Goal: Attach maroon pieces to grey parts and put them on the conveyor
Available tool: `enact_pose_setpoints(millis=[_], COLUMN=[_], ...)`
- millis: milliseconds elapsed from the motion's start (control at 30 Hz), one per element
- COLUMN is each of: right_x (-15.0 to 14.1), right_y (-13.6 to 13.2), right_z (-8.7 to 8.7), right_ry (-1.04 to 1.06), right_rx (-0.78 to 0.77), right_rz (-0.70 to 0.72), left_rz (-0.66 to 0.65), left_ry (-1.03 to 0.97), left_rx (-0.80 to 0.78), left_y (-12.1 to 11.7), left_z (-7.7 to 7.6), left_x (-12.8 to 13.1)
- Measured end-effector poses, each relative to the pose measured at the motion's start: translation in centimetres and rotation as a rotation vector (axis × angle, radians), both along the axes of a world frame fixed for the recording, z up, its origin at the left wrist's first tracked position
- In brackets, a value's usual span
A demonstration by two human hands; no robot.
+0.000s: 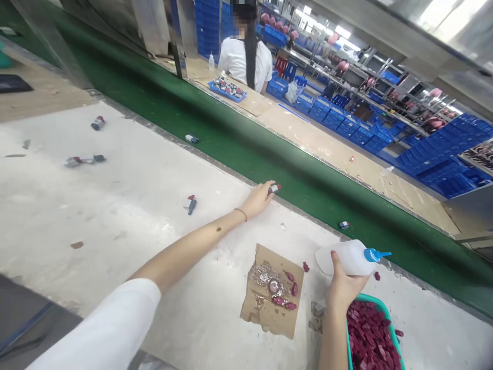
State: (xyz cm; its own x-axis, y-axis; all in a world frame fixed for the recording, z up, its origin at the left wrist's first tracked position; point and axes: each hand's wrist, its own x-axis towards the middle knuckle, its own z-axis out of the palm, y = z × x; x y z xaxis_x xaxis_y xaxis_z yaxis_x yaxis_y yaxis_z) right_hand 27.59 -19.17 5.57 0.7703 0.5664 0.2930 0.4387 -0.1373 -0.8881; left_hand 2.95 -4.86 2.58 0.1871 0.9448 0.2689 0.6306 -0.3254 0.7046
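pinching small gray, white and red piece (275, 188) with fingers of left hand (259, 200) at near edge of green belt (308, 198) | wrapping fingers of right hand (344, 289) around cloudy white bottle (348, 258), tipping blue top sideways

Head-worn view from above white worktable (134, 205), facing forward-down across green belt (239, 154), tilted.

Bright ceiling lights (342, 32) glare (upper right); left side blurs.

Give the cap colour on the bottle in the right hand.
Bright blue cap, seen best in the head view.
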Motion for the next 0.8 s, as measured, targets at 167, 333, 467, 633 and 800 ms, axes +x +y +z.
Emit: enact_pose_setpoints(millis=[167,333,467,633,800], right_x=[-1.5,-2.6,-2.2,-0.3,-0.3], right_y=[-3.4,-10.6,-14.4,-15.5,-14.6], right_z=[1.6,2.7,2.7,2.1,2.7], right_ry=[-0.154,-0.375,-0.643,-0.926,-1.045], right_rx=[-0.074,-0.389,-0.622,-0.799,-0.901], right_rz=[-0.062,0.232,0.574,0.828,0.902], left_rz=[0.075,0.021,0.002,-0.005,-0.008], left_ry=[0.105,0.183,0.218,0.228,0.229], left_rx=[0.047,0.063,0.076,0.099,0.106], left_y=[2.2,1.7,1.6,1.4,1.4], left_z=[-2.1,-3.5,-3.7,-3.8,-3.7], left_x=[-0.2,-0.8,-1.1,-1.3,-1.4])
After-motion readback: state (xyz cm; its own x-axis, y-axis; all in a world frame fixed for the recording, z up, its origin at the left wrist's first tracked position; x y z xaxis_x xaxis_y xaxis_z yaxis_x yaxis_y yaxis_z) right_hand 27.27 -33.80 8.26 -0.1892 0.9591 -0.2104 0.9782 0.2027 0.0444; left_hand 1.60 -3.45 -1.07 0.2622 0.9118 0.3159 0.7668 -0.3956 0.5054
